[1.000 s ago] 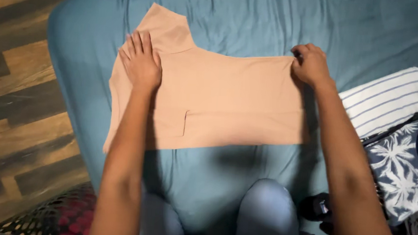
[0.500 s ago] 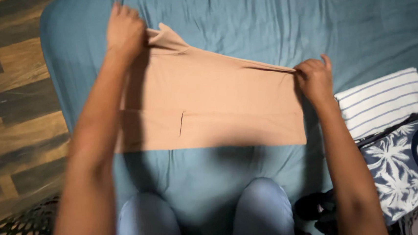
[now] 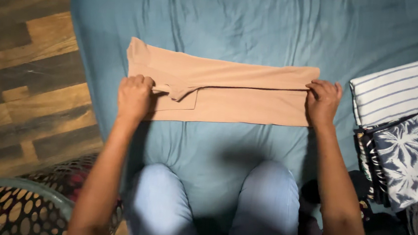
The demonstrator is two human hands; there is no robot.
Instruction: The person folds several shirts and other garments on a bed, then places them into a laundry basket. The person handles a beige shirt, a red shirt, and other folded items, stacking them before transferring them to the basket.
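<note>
A peach-coloured garment [image 3: 226, 87] lies on the blue bedsheet [image 3: 254, 27] as a long narrow band, its far half folded over toward me. My left hand [image 3: 134, 96] pinches the folded edge at the garment's left end, where a small flap of fabric sticks out. At the right end, my right hand [image 3: 323, 102] grips the same folded edge. Both hands rest low on the fabric. My knees in light blue trousers [image 3: 267, 195] sit just below the garment.
A folded white striped cloth [image 3: 397, 89] and a dark palm-print garment [image 3: 405, 156] lie stacked on the bed at the right. Wooden floor [image 3: 21, 70] runs along the left. A patterned basket [image 3: 11, 209] stands at the lower left.
Both hands lifted the garment's far edge and brought it toward me, folding it in half lengthwise. The garment went from a wide shape to a narrow band.
</note>
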